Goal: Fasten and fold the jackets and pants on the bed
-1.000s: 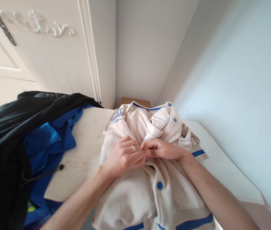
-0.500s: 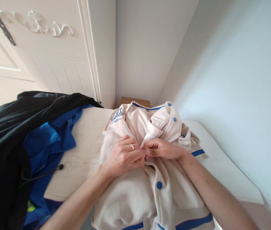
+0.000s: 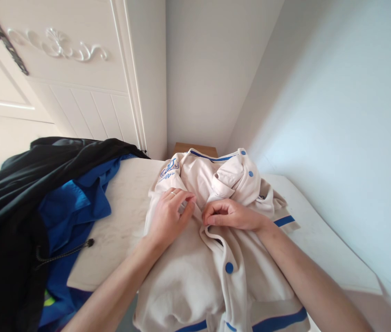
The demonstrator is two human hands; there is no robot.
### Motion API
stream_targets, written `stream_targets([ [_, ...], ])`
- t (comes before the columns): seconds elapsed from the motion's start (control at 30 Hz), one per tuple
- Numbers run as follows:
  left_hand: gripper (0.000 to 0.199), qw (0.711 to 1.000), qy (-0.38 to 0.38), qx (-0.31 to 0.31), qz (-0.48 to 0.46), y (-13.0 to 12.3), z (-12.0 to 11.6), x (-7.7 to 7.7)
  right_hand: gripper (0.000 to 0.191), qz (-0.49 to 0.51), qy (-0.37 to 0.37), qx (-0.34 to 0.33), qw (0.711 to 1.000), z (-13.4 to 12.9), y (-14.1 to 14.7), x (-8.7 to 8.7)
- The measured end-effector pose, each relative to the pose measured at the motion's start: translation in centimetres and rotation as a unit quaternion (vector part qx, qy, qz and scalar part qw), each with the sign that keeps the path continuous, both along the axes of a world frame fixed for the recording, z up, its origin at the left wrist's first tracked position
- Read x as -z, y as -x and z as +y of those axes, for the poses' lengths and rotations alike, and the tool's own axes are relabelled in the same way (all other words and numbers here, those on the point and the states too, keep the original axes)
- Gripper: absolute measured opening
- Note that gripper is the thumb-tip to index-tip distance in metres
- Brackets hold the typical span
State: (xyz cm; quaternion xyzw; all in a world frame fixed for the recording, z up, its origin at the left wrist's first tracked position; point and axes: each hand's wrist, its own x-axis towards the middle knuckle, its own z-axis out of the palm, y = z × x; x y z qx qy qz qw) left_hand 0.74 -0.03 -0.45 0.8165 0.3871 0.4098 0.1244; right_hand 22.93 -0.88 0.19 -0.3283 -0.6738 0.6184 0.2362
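Note:
A cream jacket (image 3: 181,272) with blue snap buttons and blue-striped trim lies front up before me. My right hand (image 3: 228,214) pinches the edge of its front placket near the middle, above a blue snap (image 3: 229,268). My left hand (image 3: 173,214), with a ring on one finger, is over the jacket's left front panel, a little apart from my right hand. Its fingers are loosely curled, thumb near the forefinger, and nothing shows between them. One sleeve (image 3: 228,177) is folded in over the upper part of the jacket, near the blue-lined collar.
The jacket rests on a pale padded surface (image 3: 122,198). To the left lies a heap of black clothing (image 3: 5,207) and blue clothing (image 3: 91,198) with a dangling drawcord. A white panelled door (image 3: 88,87) stands behind, and a wall (image 3: 347,115) rises on the right.
My left hand has parted from my right hand and shifted up and left, its fingers loosening. My right hand stays at the placket. The view has tipped slightly.

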Motion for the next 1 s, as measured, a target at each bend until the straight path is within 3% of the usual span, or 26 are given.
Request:
stream_targets([
  [0.2,0.016,0.993,0.045,-0.091,0.051,0.1,0.7,1.0,0.032,0.013,0.007,0.004,1.0,0.0,-0.1,0.5],
  [0.4,0.034,0.979,0.085,-0.156,0.103,0.0,1.0,2.5,0.033,0.031,0.0,0.012,0.999,-0.1,0.1,0.8],
  [0.77,0.06,0.959,0.113,-0.151,0.21,0.7,0.1,2.1,0.037,-0.012,-0.038,0.062,0.997,-2.1,0.2,0.3],
  [0.87,0.07,0.96,0.104,-0.137,0.219,1.3,-0.2,1.7,0.036,-0.039,-0.067,0.08,0.994,-3.2,-0.4,0.0],
  [1.0,0.064,0.956,0.066,-0.119,0.259,2.0,-0.7,1.1,0.031,-0.135,-0.149,0.079,0.976,-5.3,-0.9,-1.6],
])
